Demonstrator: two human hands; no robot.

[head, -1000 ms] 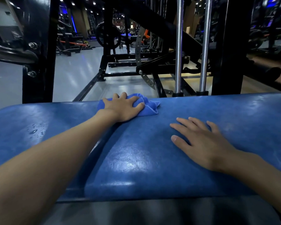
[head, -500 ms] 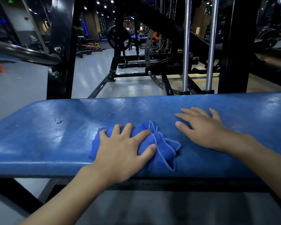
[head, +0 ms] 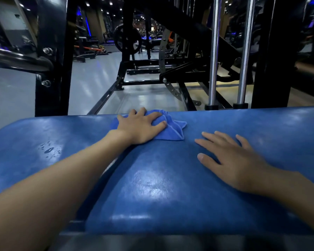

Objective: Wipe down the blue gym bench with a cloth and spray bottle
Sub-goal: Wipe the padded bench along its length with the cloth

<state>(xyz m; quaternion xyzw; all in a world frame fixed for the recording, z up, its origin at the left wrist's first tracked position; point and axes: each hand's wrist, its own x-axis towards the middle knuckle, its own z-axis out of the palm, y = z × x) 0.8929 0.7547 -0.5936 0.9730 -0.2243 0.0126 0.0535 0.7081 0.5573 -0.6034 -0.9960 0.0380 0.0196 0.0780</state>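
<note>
The blue padded gym bench (head: pixel 152 187) runs across the view in front of me. A bunched blue cloth (head: pixel 174 129) lies at the bench's far edge, near the middle. My left hand (head: pixel 140 125) is stretched out over it, fingers and thumb curled into the cloth and pressing it to the pad. To the right of the cloth, my right hand (head: pixel 230 160) rests flat on the bench with its fingers spread and holds nothing. A few spray droplets (head: pixel 49 149) sit on the pad at the left. No spray bottle is in view.
A black rack upright (head: pixel 51 69) stands just behind the bench at the left, with a dark bar (head: pixel 16 58) sticking out from it. Two chrome guide rods (head: pixel 213 51) and a black machine frame rise behind the bench at the right. Grey gym floor (head: pixel 91 84) lies beyond.
My left hand has pushed the cloth from the bench's near edge back to its far edge. My right hand has stayed flat on the pad.
</note>
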